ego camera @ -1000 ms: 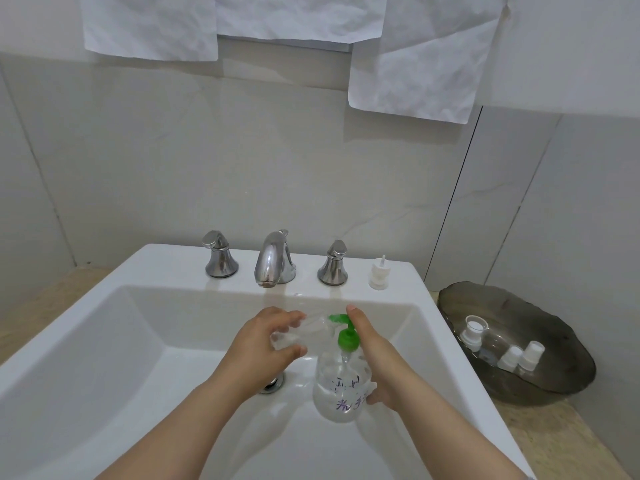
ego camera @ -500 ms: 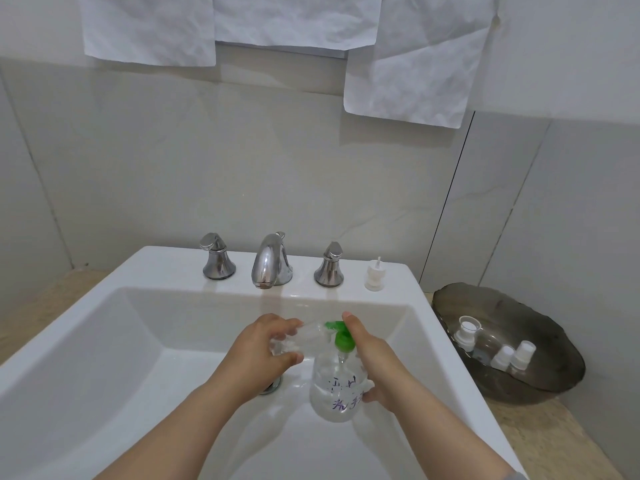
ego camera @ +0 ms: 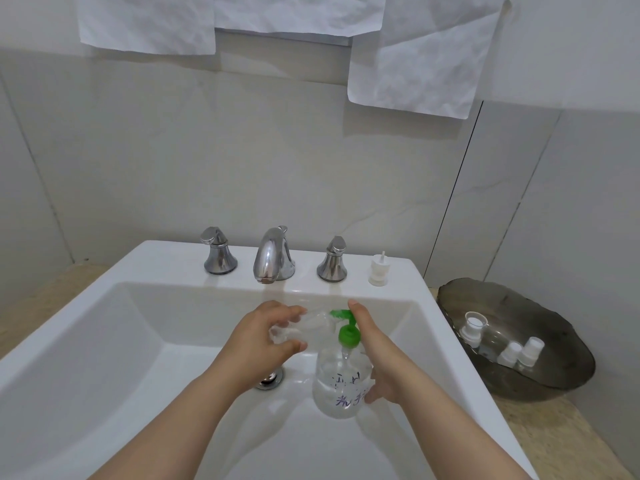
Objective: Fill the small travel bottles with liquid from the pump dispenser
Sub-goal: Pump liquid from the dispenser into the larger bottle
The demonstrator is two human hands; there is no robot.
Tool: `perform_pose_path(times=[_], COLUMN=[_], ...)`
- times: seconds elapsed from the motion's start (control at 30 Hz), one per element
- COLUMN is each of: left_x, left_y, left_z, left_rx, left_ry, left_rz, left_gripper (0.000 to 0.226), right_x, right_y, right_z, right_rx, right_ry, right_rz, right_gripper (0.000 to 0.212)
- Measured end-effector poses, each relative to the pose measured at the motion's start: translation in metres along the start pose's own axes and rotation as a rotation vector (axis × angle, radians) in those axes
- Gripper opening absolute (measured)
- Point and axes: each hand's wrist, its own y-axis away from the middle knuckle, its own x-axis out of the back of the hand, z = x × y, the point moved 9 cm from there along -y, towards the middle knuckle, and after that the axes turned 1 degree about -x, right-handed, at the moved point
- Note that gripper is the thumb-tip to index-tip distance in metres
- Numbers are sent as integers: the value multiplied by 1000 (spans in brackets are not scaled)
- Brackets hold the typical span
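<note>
Over the sink (ego camera: pixel 138 268), near its back edge, the left hand (ego camera: pixel 258 344) gripped a clear travel bottle (ego camera: pixel 304 325) sideways at the spout of the pump dispenser (ego camera: pixel 341 389). The right hand (ego camera: pixel 377 358) wrapped that dispenser, forefinger atop its pump.

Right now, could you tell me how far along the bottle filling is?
Done: a cap stands off on the sink ledge. In hand: the left hand holds a small bottle tilted at the green nozzle; the right hand grips the dispenser, forefinger on its top. Left: capping it, plus the bottles in the bowl, whose fill I cannot tell.
</note>
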Motion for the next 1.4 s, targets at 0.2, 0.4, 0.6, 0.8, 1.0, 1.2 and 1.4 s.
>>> perform_pose_path(times=[0.2, 0.4, 0.6, 0.8, 1.0, 1.2, 1.4], left_x=[-1, -1, -6, -8, -7, 0, 1], left_y=[1, 2, 3, 4, 4, 1, 0], left_z=[-1, 0, -3, -4, -4, 1, 1], left_rx=[6, 5, 17, 20, 23, -5, -12], left_ry=[-6, -21, -102, -122, -98, -41, -36], left_rz=[1, 2, -36, -47, -41, -8, -6], left_gripper=[42, 43, 43, 44, 43, 42, 42], right_x=[-2, 3, 2, 3, 8, 0, 1], right_y=[4, 7, 8, 11, 8, 3, -2], right_z=[0, -3, -4, -7, -4, 0, 1], right_rx=[2, 28, 37, 63, 68, -5, -19], right_ry=[-22, -25, 26, 31, 18, -8, -24], right_rz=[-19, 17, 16, 15, 56, -12, -19], right_gripper=[73, 55, 70, 65, 56, 68, 65])
